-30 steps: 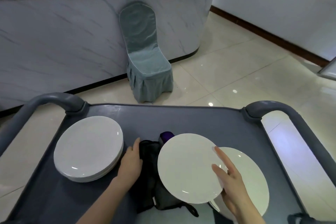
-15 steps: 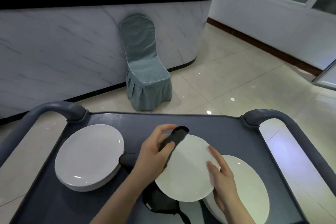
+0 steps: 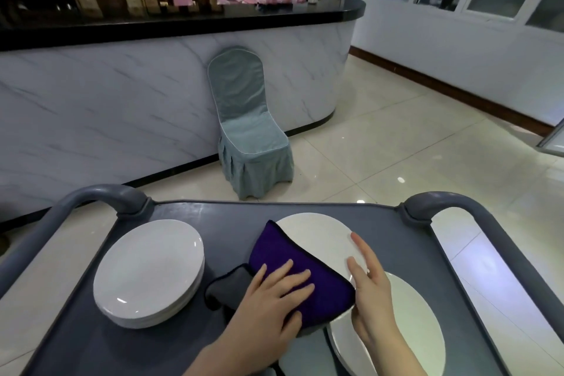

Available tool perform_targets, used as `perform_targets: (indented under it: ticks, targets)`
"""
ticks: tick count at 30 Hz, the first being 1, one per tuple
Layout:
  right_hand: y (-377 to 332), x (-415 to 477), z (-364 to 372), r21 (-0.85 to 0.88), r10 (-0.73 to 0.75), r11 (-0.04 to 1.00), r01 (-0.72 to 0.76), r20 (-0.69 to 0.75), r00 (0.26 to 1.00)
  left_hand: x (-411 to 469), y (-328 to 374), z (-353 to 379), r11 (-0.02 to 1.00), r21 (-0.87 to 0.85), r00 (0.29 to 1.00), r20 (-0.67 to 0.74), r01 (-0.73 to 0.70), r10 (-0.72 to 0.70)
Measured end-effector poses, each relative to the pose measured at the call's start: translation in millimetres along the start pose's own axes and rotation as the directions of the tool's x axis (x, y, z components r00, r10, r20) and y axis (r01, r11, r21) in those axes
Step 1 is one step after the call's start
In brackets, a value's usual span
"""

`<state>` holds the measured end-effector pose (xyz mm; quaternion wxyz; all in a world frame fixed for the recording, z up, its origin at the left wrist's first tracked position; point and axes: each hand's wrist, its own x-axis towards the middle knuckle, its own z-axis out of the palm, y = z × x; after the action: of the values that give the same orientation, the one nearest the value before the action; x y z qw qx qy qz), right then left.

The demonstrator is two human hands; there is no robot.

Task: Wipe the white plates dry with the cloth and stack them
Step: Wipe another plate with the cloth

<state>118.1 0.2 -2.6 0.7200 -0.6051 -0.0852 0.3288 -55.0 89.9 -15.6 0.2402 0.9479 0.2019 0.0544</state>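
A white plate (image 3: 317, 238) is held tilted above the middle of the grey cart (image 3: 213, 214). A purple cloth (image 3: 274, 250) with a dark grey underside covers the plate's left half. My left hand (image 3: 271, 299) presses flat on the cloth with straight fingers. My right hand (image 3: 369, 287) grips the plate's right rim, thumb and forefinger on its face. A stack of white plates (image 3: 149, 272) sits on the cart's left side. Another white plate (image 3: 409, 330) lies at the right, partly under my right hand.
Curved grey handles rise at the cart's far left (image 3: 100, 195) and far right (image 3: 457, 201) corners. Beyond the cart, a chair in a teal cover (image 3: 250, 137) stands against a marble-fronted counter (image 3: 122, 94). Glossy tiled floor (image 3: 412, 146) spreads to the right.
My left hand picked the cloth up from the cart and laid it spread open on the plate, and now presses flat on it. The right hand kept holding the plate's rim.
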Motion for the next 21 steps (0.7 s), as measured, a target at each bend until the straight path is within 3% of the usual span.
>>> perform_targets:
  ticks: [4,9,13,15,17,21]
  targets:
    - [7,-6,6,-0.026,-0.006,1.000,0.006,0.029,1.000,23,14,-10,0.987,-0.155,0.997,0.049,-0.045,0.053]
    - [9,-9,11,-0.102,-0.055,0.993,0.066,0.111,0.992,48,-7,-19,0.990,0.126,0.998,-0.004,-0.057,0.058]
    - [-4,4,8,-0.099,-0.104,0.990,0.105,0.019,0.994,46,-28,-24,0.965,0.229,0.992,-0.056,0.127,-0.117]
    - [-11,11,4,-0.068,-0.114,0.991,0.112,-0.031,0.993,34,-30,-20,0.957,0.253,0.989,-0.057,0.144,-0.134]
    - [-12,15,4,-0.048,-0.111,0.993,0.109,-0.031,0.993,24,-18,-15,0.969,0.238,0.998,-0.017,0.062,-0.060]
    - [-1,4,17,-0.067,-0.096,0.993,0.098,0.034,0.995,32,8,-6,0.993,0.022,0.988,0.104,-0.115,0.112]
